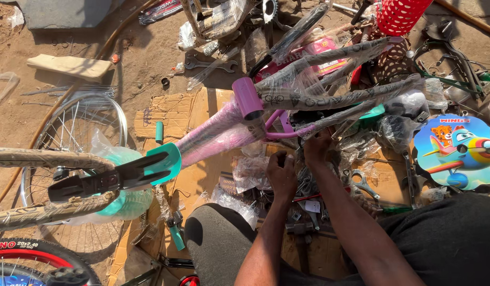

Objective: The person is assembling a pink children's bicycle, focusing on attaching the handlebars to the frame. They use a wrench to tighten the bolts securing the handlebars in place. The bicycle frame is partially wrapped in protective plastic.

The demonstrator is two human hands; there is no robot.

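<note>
In the head view, the pink, plastic-wrapped bicycle frame [223, 132] lies across flattened brown cardboard [200, 175], its long axis running from lower left up to the right, where the pink head tube [247, 98] points toward the camera. Both hands work under that tube's near side. The left hand [282, 175] sits just below and to the right of it, fingers curled closed around a small dark part whose kind I cannot tell. The right hand [316, 148] is higher and closer to the frame, reaching into the crinkled wrap by the curved purple tube [287, 132]; whether it grips anything is hidden. Loose steel spanners [361, 182] lie nearby, right of the forearms.
</note>
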